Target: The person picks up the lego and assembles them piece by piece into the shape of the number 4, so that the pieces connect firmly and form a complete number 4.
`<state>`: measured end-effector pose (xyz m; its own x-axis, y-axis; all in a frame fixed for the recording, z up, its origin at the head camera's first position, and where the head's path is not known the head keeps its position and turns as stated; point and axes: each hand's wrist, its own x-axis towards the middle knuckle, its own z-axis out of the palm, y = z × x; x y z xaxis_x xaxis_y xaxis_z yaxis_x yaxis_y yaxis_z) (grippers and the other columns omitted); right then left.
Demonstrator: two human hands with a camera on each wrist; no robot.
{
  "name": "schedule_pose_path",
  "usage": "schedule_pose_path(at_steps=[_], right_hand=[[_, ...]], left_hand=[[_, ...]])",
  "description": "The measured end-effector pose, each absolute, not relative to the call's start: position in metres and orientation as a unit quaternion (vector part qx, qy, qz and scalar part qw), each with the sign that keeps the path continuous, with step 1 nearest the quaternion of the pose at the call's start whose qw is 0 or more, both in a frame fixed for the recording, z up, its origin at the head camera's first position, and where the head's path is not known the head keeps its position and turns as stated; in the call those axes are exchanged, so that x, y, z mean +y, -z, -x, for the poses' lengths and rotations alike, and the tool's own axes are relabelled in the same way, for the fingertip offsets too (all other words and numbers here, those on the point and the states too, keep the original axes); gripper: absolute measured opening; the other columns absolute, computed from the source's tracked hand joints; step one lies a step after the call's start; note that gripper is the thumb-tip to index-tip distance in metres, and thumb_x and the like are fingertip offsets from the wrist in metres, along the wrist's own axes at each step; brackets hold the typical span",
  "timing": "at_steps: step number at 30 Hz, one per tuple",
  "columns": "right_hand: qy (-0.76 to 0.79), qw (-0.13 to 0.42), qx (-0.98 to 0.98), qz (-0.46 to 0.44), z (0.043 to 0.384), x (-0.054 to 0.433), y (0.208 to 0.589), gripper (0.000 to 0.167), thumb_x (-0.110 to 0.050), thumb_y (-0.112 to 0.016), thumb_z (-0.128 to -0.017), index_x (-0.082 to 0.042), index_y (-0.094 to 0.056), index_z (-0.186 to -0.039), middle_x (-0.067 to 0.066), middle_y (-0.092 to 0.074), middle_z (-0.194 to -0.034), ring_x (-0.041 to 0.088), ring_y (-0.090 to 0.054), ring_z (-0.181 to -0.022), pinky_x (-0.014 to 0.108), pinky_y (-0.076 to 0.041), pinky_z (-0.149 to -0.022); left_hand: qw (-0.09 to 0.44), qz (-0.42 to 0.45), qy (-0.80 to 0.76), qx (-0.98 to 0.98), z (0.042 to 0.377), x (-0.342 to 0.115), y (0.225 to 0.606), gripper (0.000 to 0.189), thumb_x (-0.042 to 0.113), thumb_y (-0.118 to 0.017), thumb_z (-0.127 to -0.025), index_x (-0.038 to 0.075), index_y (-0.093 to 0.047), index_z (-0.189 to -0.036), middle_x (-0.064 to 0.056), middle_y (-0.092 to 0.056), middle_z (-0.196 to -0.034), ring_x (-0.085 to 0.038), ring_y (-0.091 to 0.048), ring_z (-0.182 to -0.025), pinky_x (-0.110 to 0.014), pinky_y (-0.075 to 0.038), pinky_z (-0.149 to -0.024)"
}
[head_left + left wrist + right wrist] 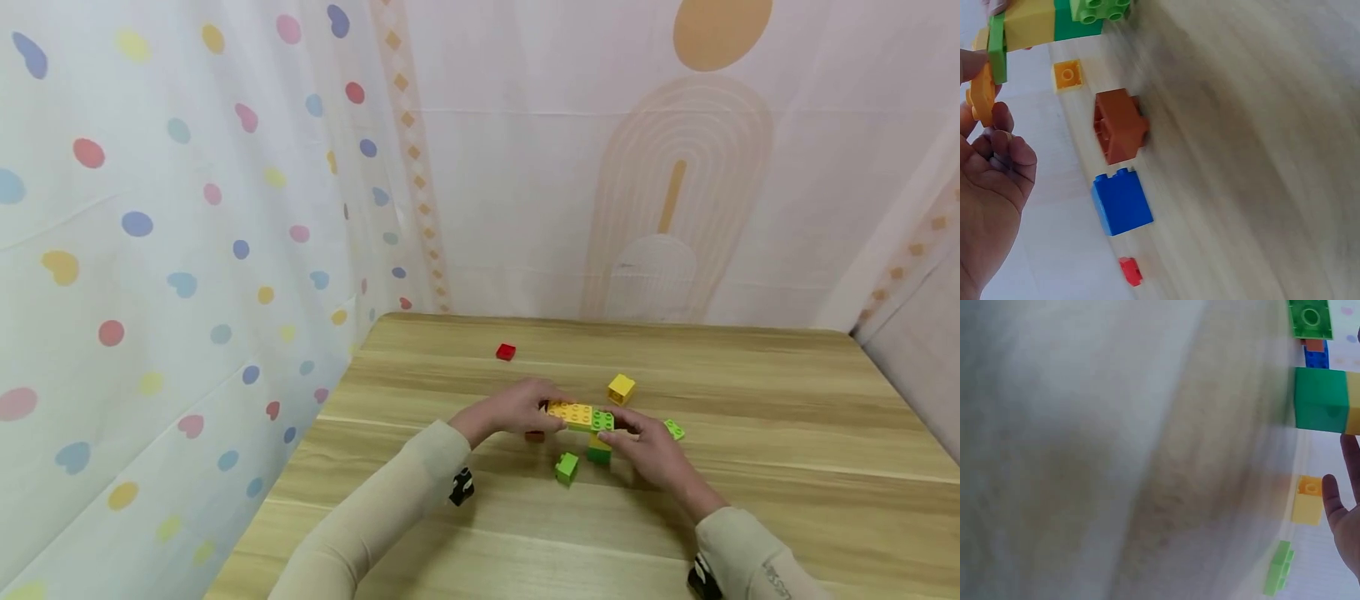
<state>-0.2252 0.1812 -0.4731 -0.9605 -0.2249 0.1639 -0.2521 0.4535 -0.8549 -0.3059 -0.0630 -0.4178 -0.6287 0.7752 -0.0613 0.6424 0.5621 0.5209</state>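
Observation:
My left hand (525, 406) pinches a flat orange brick (572, 414) between thumb and fingers, studs up. The orange brick lies level against a flat lime green brick (603, 420). That lime brick tops a small tower of a yellow block (1353, 403) over a dark green block (1321, 400), which stands upright on the table. My right hand (648, 446) holds the lime brick at the tower's right side, thumb in front and index finger behind. In the right wrist view its other fingers are spread behind the tower.
A lime block (567, 468) sits in front of the tower. Brown (1121, 125) and blue (1124, 203) blocks stand near my left hand. Farther back are a small red brick (506, 352) and a yellow block (621, 389). Another flat lime brick (674, 429) lies right, on the wooden table (795, 417).

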Motion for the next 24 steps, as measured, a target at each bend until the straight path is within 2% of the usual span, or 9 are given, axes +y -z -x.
schedule_pose_path(at_steps=[5, 12, 15, 20, 24], right_hand=[[-0.515, 0.019, -0.844, -0.147, 0.224, 0.18, 0.476, 0.043, -0.028, -0.066, -0.097, -0.006, -0.061, -0.134, 0.01, -0.069, -0.114, 0.026, -0.062, -0.108, 0.051, -0.048, -0.093], [-0.53, 0.015, -0.837, -0.135, 0.224, 0.181, 0.479, 0.042, -0.025, -0.066, -0.097, -0.005, -0.061, -0.134, 0.011, -0.068, -0.114, 0.025, -0.062, -0.105, 0.032, -0.052, -0.082], [-0.532, 0.006, -0.837, -0.131, 0.223, 0.18, 0.481, 0.043, -0.025, -0.066, -0.097, -0.005, -0.06, -0.135, 0.012, -0.068, -0.115, 0.025, -0.062, -0.104, 0.029, -0.052, -0.08], [-0.531, 0.01, -0.837, -0.133, 0.223, 0.178, 0.482, 0.043, -0.025, -0.067, -0.096, -0.005, -0.061, -0.134, 0.011, -0.068, -0.114, 0.024, -0.062, -0.103, 0.03, -0.052, -0.081], [-0.532, 0.021, -0.835, -0.141, 0.224, 0.181, 0.48, 0.043, -0.024, -0.067, -0.097, -0.004, -0.061, -0.134, 0.013, -0.068, -0.113, 0.024, -0.063, -0.1, 0.029, -0.052, -0.079]], left_hand=[[0.16, -0.383, -0.246, 0.876, 0.305, -0.064, 0.42, 0.045, 0.027, -0.069, -0.093, 0.016, -0.063, -0.136, 0.005, -0.06, -0.099, -0.009, -0.051, -0.082, -0.023, -0.044, -0.071], [0.151, -0.4, -0.233, 0.873, 0.307, -0.06, 0.417, 0.047, 0.026, -0.07, -0.091, 0.011, -0.063, -0.135, 0.0, -0.063, -0.111, -0.011, -0.052, -0.087, -0.024, -0.044, -0.077], [0.149, -0.389, -0.253, 0.873, 0.304, -0.059, 0.421, 0.051, 0.031, -0.073, -0.09, 0.012, -0.062, -0.136, 0.002, -0.063, -0.113, -0.01, -0.053, -0.088, -0.024, -0.045, -0.077], [0.146, -0.376, -0.314, 0.86, 0.301, -0.056, 0.428, 0.041, 0.033, -0.074, -0.091, 0.011, -0.067, -0.125, 0.006, -0.064, -0.101, -0.008, -0.055, -0.085, -0.023, -0.048, -0.072], [0.118, -0.383, -0.304, 0.864, 0.3, -0.05, 0.427, 0.033, 0.032, -0.073, -0.091, 0.013, -0.071, -0.119, 0.009, -0.064, -0.096, -0.007, -0.055, -0.083, -0.022, -0.047, -0.072]])
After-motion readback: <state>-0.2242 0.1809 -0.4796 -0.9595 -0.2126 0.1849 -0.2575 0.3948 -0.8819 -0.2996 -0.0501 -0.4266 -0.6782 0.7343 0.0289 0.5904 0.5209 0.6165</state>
